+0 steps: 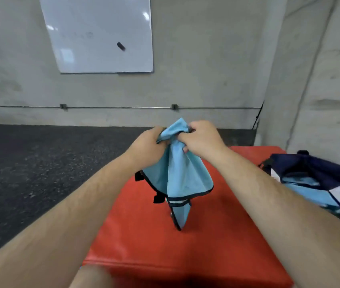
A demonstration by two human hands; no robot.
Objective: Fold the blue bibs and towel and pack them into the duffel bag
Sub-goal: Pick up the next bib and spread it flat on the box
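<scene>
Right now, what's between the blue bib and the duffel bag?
Head view: the right forearm crosses between blue bib and duffel bag, above bare red mat.

We see a light-blue bib [177, 177], black-trimmed, hanging bunched from our left hand [147, 142] and right hand [200, 138]. The navy duffel bag [314, 171] lies open at right, blue fabric [308, 192] inside.

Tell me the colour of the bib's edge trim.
Black trim on the light blue bib, seen in the head view.

One blue bib [177, 175], one duffel bag [318, 168], one red mat [144, 235]
</scene>
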